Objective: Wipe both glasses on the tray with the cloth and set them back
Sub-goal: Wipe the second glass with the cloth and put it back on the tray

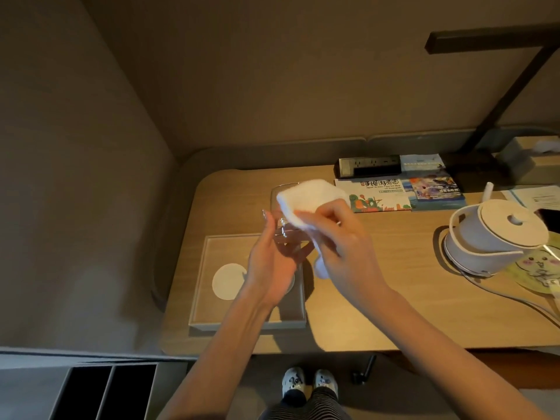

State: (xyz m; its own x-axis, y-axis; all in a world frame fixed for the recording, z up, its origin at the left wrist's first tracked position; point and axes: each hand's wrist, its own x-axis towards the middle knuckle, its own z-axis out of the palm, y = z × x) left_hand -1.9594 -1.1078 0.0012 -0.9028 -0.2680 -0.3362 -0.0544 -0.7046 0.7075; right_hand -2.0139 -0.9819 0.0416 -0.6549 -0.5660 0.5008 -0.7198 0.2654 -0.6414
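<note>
My left hand (269, 268) grips a clear glass (288, 237) from the left, holding it above the far right part of the tray (200, 298). My right hand (342, 237) pinches a white cloth (312, 201) that is draped over the top of the glass. A faint glass edge shows at the cloth's left side; I cannot tell whether it belongs to the held glass or to a second one. On the tray lies a round white coaster (227, 281). My left hand partly hides another coaster.
A white electric kettle (491, 237) stands on its base at the right, with its cord trailing to the front. Brochures (381, 195) and a power strip (368, 165) lie at the back. A cartoon fan (533, 268) sits by the kettle. The wall is close on the left.
</note>
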